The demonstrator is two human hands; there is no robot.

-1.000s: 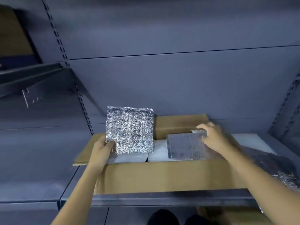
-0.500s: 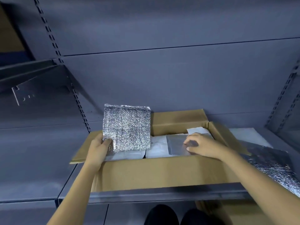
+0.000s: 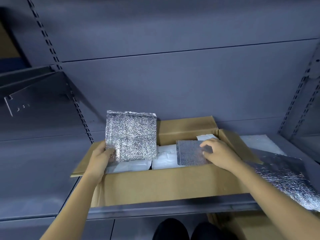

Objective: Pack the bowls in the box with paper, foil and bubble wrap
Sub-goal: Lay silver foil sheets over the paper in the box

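Note:
An open cardboard box (image 3: 166,184) stands on a grey metal shelf. Inside it lie white paper-wrapped bundles (image 3: 163,157); no bare bowl shows. My left hand (image 3: 101,157) grips the lower left corner of a square foil sheet (image 3: 131,135) and holds it upright over the box's left half. My right hand (image 3: 219,153) rests with spread fingers on a second foil sheet (image 3: 187,154), which lies flat on the bundles in the box's right half.
A larger foil sheet (image 3: 287,175) lies on the shelf right of the box, with white wrap (image 3: 259,142) behind it. The box's side flaps (image 3: 85,161) stick outward. Slotted uprights and the shelf's back panel close the rear. Dark shoes (image 3: 187,230) show below.
My right hand lowered the second foil sheet into the box's right half and now presses it flat. The upright sheet in my left hand has barely moved.

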